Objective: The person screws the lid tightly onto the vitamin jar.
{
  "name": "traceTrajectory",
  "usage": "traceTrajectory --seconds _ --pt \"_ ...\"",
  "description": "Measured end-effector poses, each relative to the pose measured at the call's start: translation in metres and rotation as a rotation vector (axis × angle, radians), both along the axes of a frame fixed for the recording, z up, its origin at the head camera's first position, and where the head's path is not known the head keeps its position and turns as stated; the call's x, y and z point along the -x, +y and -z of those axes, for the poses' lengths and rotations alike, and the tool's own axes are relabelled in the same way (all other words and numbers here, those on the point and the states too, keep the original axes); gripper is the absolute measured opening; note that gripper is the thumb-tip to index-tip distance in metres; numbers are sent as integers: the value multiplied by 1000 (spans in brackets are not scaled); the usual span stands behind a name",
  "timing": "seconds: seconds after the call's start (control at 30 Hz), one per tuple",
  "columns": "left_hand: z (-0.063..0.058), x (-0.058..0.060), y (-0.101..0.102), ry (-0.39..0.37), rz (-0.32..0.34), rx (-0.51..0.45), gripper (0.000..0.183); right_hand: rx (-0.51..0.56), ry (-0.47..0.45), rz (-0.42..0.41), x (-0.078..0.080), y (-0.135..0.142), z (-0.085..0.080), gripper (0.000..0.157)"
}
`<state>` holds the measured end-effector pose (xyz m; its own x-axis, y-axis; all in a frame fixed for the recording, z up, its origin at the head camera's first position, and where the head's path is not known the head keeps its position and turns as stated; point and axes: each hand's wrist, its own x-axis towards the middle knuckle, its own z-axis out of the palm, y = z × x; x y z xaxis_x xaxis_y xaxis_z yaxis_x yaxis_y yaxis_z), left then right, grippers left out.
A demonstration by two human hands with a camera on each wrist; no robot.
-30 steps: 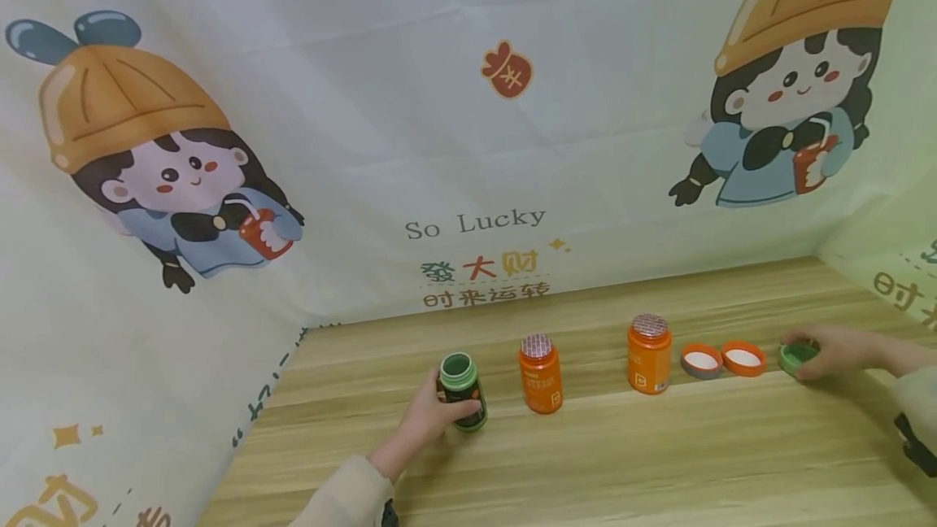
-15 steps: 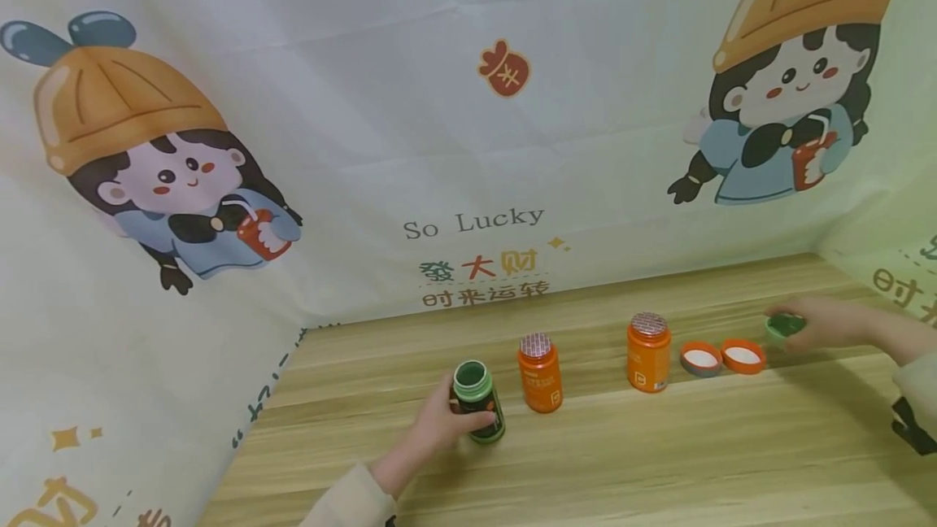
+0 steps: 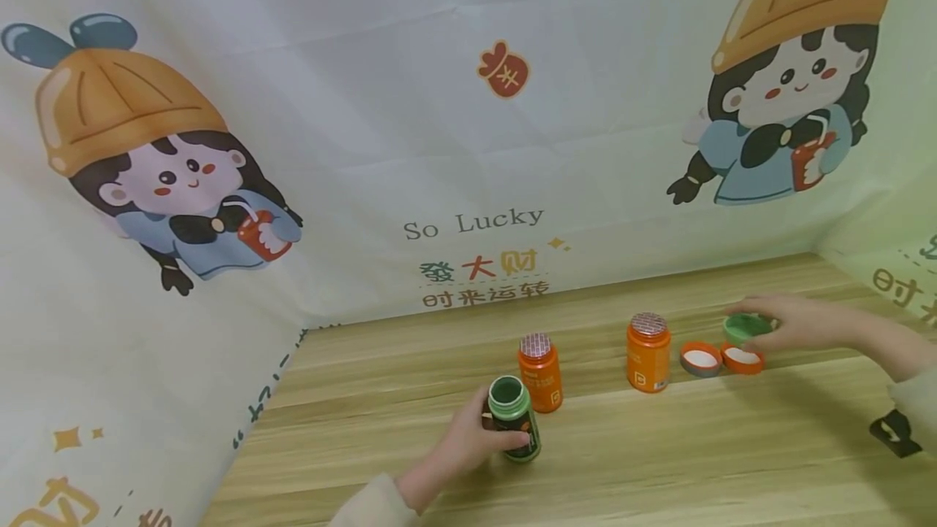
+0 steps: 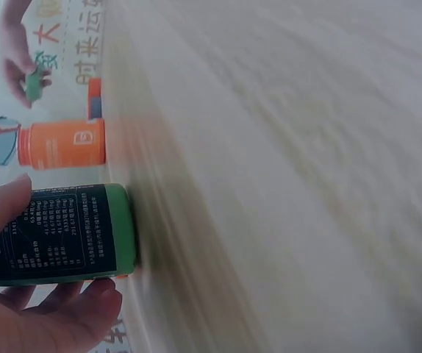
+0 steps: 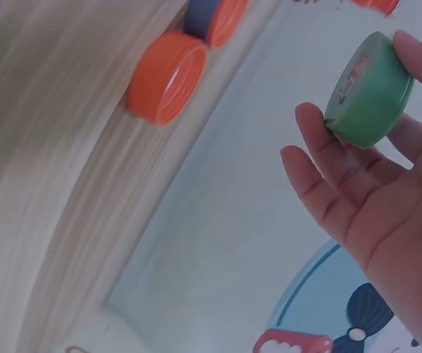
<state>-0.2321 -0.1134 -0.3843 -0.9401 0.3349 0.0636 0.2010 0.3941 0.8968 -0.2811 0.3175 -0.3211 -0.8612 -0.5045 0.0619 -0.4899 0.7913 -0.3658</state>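
My left hand (image 3: 461,442) grips a green bottle with a black label (image 3: 511,407), thumb across its front. The bottle's mouth is uncovered and dark inside; whether its base touches the table I cannot tell. Fingers of my right hand (image 3: 812,325) pinch a green cap (image 5: 376,92) by its rim, raised above the table with its hollow side up. Close behind the green bottle stands an orange bottle (image 3: 543,385) with a patterned seal over its mouth. Further right is a second sealed orange bottle (image 3: 648,364).
Beside the right orange bottle lie two upturned caps with white linings, one grey-sided with an orange rim (image 3: 700,359), one all orange (image 5: 148,81). The wood-grain table (image 3: 622,462) meets a printed cloth backdrop (image 3: 351,185) at the back and sides.
My left hand has brought the green bottle rightward and nearer, in front of the left orange bottle. My right hand has lifted the green cap and carried it left, behind the orange cap.
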Motion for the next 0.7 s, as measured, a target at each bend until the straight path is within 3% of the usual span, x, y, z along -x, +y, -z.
traceTrajectory --seconds 0.4,0.7 --pt "0 0 17 0 19 10 64 53 -13 -70 -10 -27 -4 51" --pt "8 2 17 6 21 7 65 107 -2 -194 -15 -63 -18 52"
